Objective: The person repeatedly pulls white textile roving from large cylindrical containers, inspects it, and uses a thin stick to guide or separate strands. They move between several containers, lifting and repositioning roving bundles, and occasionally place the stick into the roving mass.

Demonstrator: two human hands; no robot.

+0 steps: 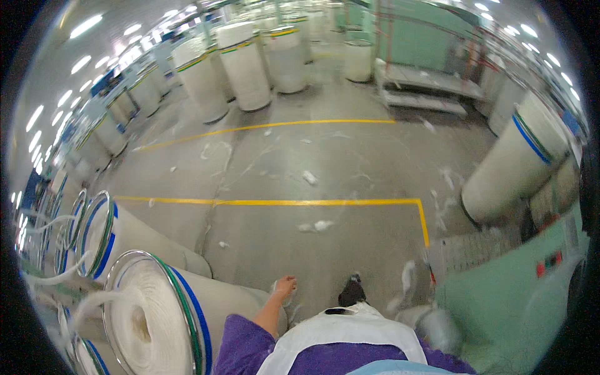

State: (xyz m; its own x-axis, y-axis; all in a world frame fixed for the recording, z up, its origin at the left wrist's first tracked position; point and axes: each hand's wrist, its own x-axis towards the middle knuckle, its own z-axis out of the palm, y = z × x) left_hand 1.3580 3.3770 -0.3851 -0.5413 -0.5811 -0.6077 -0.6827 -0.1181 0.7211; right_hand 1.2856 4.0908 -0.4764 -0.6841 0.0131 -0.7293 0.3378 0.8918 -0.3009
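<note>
My left hand (285, 286) hangs low in front of me, beside the wall of a tall white can (231, 300) with blue and green bands. Its small, slightly blurred fingers look curled in. Pale wisps show around the hand, but whether it grips them is unclear. Coiled white sliver (140, 325) fills the near can around a central hole, and a loose strand rises from it. My right hand is out of the picture, with only a bit of purple sleeve at the lower edge.
More banded cans (103, 234) stand at the left, others (244, 69) at the back and one (519, 156) at the right. A green machine (512, 300) borders the lower right. Yellow lines (312, 202) cross the grey floor, where white fluff (309, 178) lies scattered.
</note>
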